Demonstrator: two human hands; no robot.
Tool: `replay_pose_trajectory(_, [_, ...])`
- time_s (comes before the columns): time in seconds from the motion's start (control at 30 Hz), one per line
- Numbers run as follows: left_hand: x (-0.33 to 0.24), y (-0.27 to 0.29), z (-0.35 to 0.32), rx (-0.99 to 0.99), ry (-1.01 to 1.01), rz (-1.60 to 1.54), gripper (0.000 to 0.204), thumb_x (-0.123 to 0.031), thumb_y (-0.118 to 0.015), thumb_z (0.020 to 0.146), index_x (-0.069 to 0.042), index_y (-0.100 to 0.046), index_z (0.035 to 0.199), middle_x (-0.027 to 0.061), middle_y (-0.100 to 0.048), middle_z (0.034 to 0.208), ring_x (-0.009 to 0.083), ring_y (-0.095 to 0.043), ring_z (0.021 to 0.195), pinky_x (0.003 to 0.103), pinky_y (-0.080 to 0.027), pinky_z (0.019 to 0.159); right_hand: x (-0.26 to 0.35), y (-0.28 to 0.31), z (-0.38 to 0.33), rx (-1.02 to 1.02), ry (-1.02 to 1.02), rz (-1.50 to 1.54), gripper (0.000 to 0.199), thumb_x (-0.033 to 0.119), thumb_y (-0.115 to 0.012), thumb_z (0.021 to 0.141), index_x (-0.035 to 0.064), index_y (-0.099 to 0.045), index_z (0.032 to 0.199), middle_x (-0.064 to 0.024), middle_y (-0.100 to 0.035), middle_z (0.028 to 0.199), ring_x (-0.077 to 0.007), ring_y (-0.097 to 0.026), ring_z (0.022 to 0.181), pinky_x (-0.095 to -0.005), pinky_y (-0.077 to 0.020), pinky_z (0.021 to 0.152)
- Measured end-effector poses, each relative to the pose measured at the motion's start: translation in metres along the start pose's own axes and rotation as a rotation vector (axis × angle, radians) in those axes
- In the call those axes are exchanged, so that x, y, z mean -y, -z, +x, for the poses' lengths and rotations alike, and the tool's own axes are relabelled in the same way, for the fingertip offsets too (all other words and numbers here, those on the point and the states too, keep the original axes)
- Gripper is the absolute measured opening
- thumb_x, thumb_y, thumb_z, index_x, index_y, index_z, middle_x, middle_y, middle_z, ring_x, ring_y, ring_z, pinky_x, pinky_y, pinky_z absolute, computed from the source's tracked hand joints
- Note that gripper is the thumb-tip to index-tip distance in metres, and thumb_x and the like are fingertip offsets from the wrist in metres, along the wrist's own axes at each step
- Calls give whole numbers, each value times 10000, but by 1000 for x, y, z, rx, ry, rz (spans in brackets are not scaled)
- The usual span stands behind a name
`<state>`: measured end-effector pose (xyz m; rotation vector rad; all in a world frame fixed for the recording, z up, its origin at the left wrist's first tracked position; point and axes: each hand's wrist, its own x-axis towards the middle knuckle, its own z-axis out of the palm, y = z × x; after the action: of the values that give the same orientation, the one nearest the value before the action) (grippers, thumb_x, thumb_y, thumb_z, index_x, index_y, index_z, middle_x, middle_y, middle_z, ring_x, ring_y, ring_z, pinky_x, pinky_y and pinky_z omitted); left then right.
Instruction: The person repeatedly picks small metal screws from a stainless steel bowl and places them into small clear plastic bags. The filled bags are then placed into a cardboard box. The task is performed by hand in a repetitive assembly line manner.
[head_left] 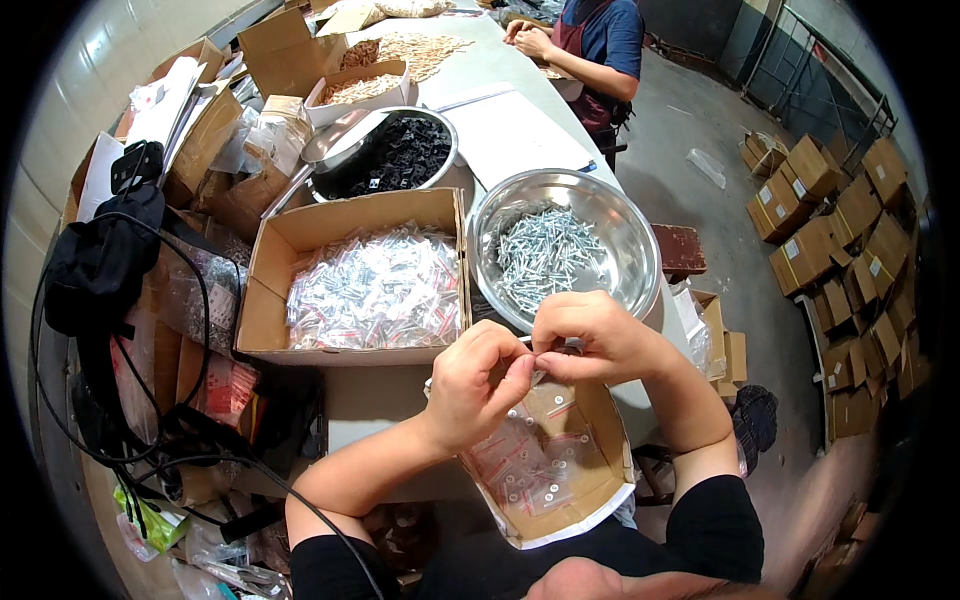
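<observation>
My left hand (478,385) and my right hand (590,338) meet fingertip to fingertip, both closed in a pinch. Between them shows a bit of a small clear plastic bag (540,378), mostly hidden by the fingers. Below the hands, a shallow cardboard tray (600,492) holds several clear zip bags (520,455) with small white round pieces in them. Just beyond my right hand stands a steel bowl (632,235) with a heap of silvery screws (548,250). Left of the bowl, a large cardboard box (360,208) holds many filled clear bags (375,290).
Farther back are a steel bowl of black parts (400,155), paper sheets (520,135) and a box of wooden pegs (365,95). A black bag with cables (105,260) hangs at left. Another person (600,60) works across the table. Stacked cartons (850,240) line the right side.
</observation>
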<state>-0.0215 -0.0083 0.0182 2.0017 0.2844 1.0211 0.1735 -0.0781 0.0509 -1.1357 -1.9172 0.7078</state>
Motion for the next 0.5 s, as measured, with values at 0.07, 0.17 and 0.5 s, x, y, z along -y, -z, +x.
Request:
replay_pose_trajectory(0.07, [-3, 3, 1, 16, -9, 22, 85, -26, -681, 830, 4, -603, 819, 104, -592, 763, 230, -590, 664, 325, -476, 590, 3, -1, 1, 23, 2, 7, 99, 85, -652, 824, 7, -592, 835, -98, -564, 752, -230, -600, 691, -330, -486, 612])
replay_pose_trajectory(0.17, [-8, 11, 6, 10, -13, 56, 92, -24, -685, 820, -10, -596, 802, 103, -584, 753, 234, -582, 648, 326, -467, 573, 2, 0, 1, 23, 8, 28, 99, 80, -640, 817, 2, -580, 829, -99, -549, 741, -221, -585, 696, -327, -477, 618])
replay_pose_trajectory(0.5, [-6, 18, 17, 260, -331, 324, 207, -69, -730, 741, -74, -670, 939, 87, -642, 908, 267, -639, 797, 374, -537, 681, -72, 26, -10, -69, -353, -442, 141, 99, -674, 794, 37, -674, 921, -125, -657, 886, -290, -642, 859, -388, -509, 774])
